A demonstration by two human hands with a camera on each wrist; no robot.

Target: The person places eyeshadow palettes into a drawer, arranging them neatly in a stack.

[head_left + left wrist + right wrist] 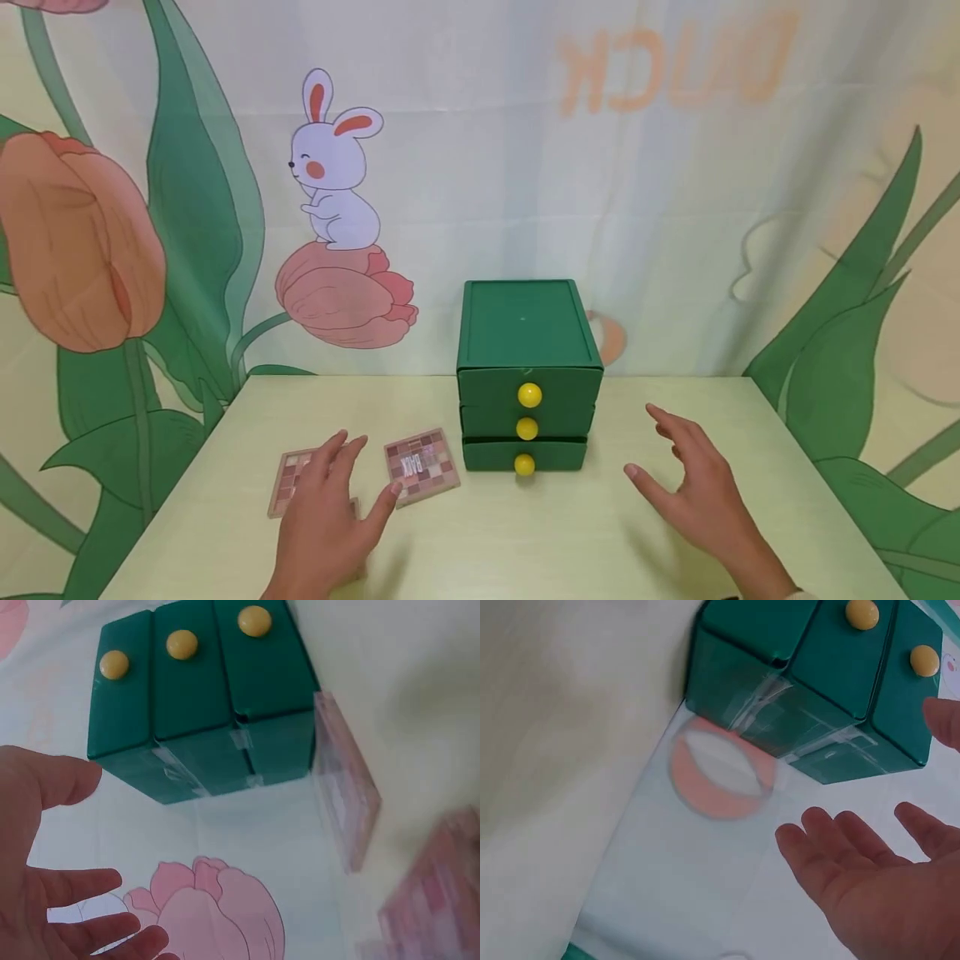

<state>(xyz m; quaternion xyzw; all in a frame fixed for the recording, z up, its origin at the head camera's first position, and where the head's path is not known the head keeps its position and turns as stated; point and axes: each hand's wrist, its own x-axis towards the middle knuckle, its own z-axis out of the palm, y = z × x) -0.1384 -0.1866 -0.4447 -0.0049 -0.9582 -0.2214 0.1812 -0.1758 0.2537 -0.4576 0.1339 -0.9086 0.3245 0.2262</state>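
A small green three-drawer cabinet (529,329) stands at the back middle of the table, its drawers closed and each fitted with a round yellow knob (529,395). To its left lies a flat square makeup palette (438,479) with a pink and brown checkered top. My left hand (318,521) hovers over the left side, fingers spread and holding nothing. Behind it shows a second checkered palette (285,483), partly covered. Edges of a further flat pinkish case (356,507) peek out beside the palm. On the cabinet's right my right hand (697,492) is raised, empty, thumb apart from the fingers.
The pale yellow table (570,542) ends at a hanging cloth (480,183) printed with tulips and a white rabbit. The cabinet stands close to that cloth. Clear tape (761,701) runs along the cabinet's side.
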